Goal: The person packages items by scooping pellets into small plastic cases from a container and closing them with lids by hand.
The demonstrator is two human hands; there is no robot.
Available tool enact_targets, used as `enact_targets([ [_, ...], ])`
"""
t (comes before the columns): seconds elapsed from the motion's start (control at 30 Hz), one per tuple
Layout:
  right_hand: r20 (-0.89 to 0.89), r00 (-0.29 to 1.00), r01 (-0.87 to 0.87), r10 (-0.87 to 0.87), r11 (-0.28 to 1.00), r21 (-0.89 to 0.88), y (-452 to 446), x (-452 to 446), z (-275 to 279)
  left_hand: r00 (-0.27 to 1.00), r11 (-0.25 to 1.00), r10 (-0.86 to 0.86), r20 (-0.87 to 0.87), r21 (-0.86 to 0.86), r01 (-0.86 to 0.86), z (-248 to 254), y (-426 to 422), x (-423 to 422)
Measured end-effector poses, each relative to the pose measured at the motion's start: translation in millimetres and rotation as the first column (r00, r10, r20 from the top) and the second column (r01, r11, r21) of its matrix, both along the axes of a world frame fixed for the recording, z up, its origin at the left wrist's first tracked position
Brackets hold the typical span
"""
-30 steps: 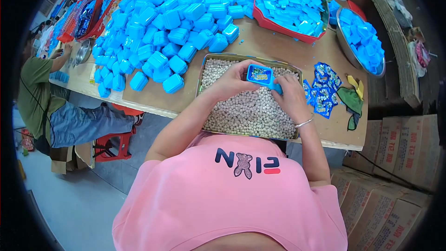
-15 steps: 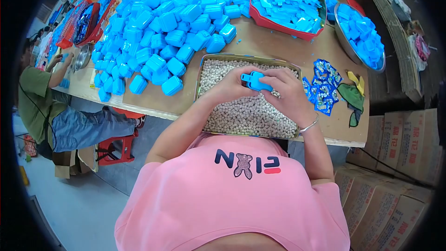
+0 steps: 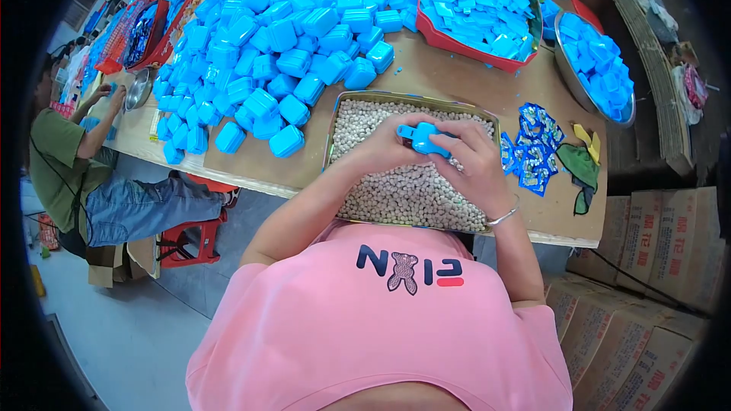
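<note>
My left hand [image 3: 386, 144] and my right hand [image 3: 476, 161] both grip a small blue case [image 3: 426, 140], with the left around its near side and the right fingers pressing its top. A pale blue tab sticks out at its left end. Beneath the hands lies a rectangular tin [image 3: 330, 137] full of small pale round pieces [image 3: 411, 196]. Right of the tin are several printed blue packets [image 3: 535, 154]. A large pile of blue cases [image 3: 266, 68] spreads over the table beyond the tin.
A red tray [image 3: 472, 58] holds flat blue pieces; a metal bowl [image 3: 576, 85] holds more blue parts. Green and yellow gloves [image 3: 580, 164] lie at the right. Cardboard boxes [image 3: 647, 251] are stacked below. A seated person in green [image 3: 57, 144] works at the left.
The blue case was open with a printed packet showing inside; now its top is covered. My right hand has moved from the case's right side to over its top.
</note>
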State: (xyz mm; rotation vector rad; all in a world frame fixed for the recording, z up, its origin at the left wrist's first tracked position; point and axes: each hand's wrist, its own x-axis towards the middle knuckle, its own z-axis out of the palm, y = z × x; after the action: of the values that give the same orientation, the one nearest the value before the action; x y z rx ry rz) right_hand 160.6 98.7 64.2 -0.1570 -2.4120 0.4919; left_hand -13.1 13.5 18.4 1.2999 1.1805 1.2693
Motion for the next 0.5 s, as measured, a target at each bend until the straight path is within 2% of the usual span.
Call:
enact_targets([
  [0.03, 0.002, 1.0, 0.024, -0.024, 1.0, 0.004, 0.5, 1.8, 0.9, 0.996, 0.999, 0.03, 0.08, 0.009, -0.031, 0.2, 0.7, -0.3],
  [0.07, 0.004, 1.0, 0.025, -0.025, 1.0, 0.004, 0.5, 1.8, 1.9, 0.996, 1.0, 0.029, 0.082, 0.009, -0.03, 0.1, 0.7, -0.6],
  [0.5, 0.013, 1.0, 0.008, -0.008, 1.0, 0.008, -0.8, 3.7, -1.7, 1.0, 1.0, -0.022, -0.011, 0.004, 0.022, -5.6, 1.1, -4.2],
])
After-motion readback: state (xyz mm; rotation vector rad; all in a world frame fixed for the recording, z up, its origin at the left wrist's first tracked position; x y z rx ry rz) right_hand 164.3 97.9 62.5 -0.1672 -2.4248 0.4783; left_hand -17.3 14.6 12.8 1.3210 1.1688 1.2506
